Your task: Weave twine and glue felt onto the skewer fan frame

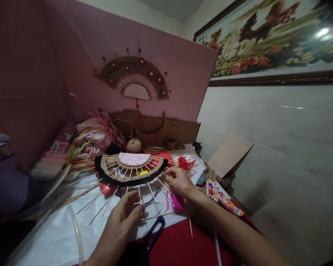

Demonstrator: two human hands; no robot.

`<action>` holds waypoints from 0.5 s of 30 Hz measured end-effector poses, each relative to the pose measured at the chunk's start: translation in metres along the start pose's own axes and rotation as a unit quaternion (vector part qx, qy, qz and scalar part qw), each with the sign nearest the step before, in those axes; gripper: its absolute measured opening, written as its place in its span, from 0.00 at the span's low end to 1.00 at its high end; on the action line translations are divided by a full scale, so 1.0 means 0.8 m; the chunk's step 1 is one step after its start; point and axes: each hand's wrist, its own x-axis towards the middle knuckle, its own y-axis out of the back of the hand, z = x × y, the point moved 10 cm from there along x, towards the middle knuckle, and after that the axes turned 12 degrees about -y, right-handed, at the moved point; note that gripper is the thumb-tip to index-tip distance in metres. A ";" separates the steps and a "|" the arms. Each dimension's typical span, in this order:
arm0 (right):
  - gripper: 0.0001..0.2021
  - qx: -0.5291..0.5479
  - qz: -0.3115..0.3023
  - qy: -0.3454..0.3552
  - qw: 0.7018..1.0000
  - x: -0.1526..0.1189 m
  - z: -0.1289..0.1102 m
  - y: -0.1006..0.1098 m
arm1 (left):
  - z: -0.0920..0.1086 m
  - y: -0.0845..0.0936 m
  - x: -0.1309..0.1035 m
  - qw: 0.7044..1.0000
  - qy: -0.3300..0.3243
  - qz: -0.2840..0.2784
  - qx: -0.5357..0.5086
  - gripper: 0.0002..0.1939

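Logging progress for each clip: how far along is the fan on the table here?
Done: the fan has its pink centre piece, spread sticks and a woven band of twine around them. In hand: the left hand pinches a stick end at the lower edge, while the right hand fingers the sticks at the right end. Left: long bare stick ends still jut past the band, and it has none of the flowers seen on the wall fan.

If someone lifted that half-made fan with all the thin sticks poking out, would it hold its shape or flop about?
The half-made fan would probably keep its shape, since woven cord binds the spokes into a rim. It looks light: thin sticks and a small pink center. The bare stick ends near the left hand and right hand seem apt to bend or snap.
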 end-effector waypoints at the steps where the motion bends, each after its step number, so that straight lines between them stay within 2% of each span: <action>1: 0.05 0.021 -0.001 -0.001 1.000 0.003 0.000 0.002 | 0.002 0.001 -0.003 1.000 -0.010 0.013 0.000 0.23; 3: 0.06 0.060 0.001 -0.002 0.998 0.006 -0.001 0.006 | 0.003 -0.001 -0.009 0.999 -0.025 0.014 0.033 0.31; 5: 0.07 0.093 0.009 -0.003 0.996 0.008 -0.004 0.012 | 0.003 -0.007 -0.017 0.996 -0.031 -0.010 0.078 0.38; 7: 0.07 0.117 0.015 -0.003 0.993 0.007 -0.007 0.017 | -0.002 -0.011 -0.021 0.996 -0.015 -0.028 0.086 0.41; 10: 0.08 0.144 0.010 -0.001 0.990 0.002 -0.010 0.020 | -0.022 -0.013 -0.020 0.998 0.057 -0.003 -0.029 0.38; 12: 0.08 0.156 0.000 0.002 0.988 -0.004 -0.011 0.020 | -0.036 -0.014 -0.012 0.984 0.096 0.034 -0.148 0.33; 13: 0.08 0.161 -0.005 0.003 0.987 -0.008 -0.011 0.019 | -0.041 -0.013 -0.007 0.973 0.105 0.053 -0.200 0.31; 15: 0.08 0.167 -0.015 0.005 0.986 -0.018 -0.011 0.019 | -0.042 -0.019 0.004 0.955 0.100 0.049 -0.275 0.23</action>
